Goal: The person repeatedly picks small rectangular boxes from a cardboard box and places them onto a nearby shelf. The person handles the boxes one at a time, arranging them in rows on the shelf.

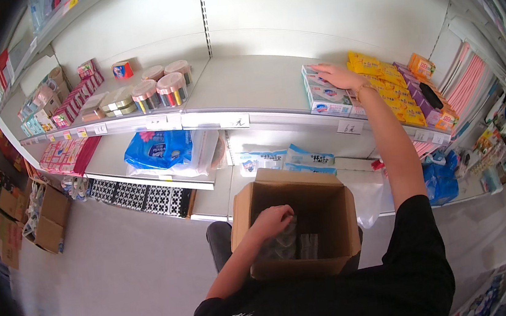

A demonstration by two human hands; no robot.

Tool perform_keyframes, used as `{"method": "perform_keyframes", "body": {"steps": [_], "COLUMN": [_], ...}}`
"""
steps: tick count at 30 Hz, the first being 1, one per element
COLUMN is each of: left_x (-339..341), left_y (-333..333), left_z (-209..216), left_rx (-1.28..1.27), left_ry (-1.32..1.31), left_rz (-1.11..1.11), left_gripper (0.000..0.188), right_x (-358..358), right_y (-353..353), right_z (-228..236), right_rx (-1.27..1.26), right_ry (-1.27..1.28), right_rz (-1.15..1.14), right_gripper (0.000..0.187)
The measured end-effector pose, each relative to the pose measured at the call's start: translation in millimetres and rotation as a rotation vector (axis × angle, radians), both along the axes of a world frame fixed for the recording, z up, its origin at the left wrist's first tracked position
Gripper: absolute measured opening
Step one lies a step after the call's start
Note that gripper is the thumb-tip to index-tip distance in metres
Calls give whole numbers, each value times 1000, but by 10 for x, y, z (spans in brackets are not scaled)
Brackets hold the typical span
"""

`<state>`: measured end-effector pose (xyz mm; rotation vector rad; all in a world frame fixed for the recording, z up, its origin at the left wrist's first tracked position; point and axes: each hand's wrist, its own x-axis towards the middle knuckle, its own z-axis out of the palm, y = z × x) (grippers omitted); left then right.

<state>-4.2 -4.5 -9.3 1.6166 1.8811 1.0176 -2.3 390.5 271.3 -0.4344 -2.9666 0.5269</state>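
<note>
An opened cardboard box (340, 264) sits in front of my body. My left hand (274, 221) reaches inside it, its fingers curled over the top of a clear plastic item (285, 244) whose exact kind I cannot make out. Another clear plastic piece (308, 246) stands beside it in the box. At the right my right hand (338, 77) lies with fingers stretched over a row of white and teal small boxes (326, 96) on the upper shelf (245, 85). Its palm and thumb are partly hidden. Yellow packets (384, 82) stand just right of that hand.
Lidded round jars (172, 89) and pink boxes (77, 95) line the shelf's left part. Below are a blue package (158, 149) and blue-white packs (308, 157). Purple and orange boxes (426, 100) stand at the right. Another cardboard box (53, 219) is on the left floor.
</note>
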Motion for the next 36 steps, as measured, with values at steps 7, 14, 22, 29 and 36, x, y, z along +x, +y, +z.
{"method": "perform_keyframes", "body": {"steps": [7, 14, 22, 29, 36], "left_x": [-31, -44, 52, 245, 419], "left_y": [66, 0, 46, 332, 1037], "left_z": [-42, -172, 30, 129, -697], "left_rx": [-26, -70, -153, -296, -633], "left_ry": [-7, 15, 100, 419, 660], "left_rz": [-18, 22, -72, -266, -496], "left_gripper": [18, 18, 17, 28, 31], "right_x": [174, 1128, 2127, 2254, 2301], "right_y": [35, -1573, -3097, -3232, -3278], "right_z": [-131, -413, -2482, -2731, -2754], "right_rx": [109, 10, -687, -595, -609], "right_ry": [166, 679, 35, -230, -180], "right_rz": [-72, 110, -176, -148, -120], "right_gripper": [49, 41, 38, 36, 30]}}
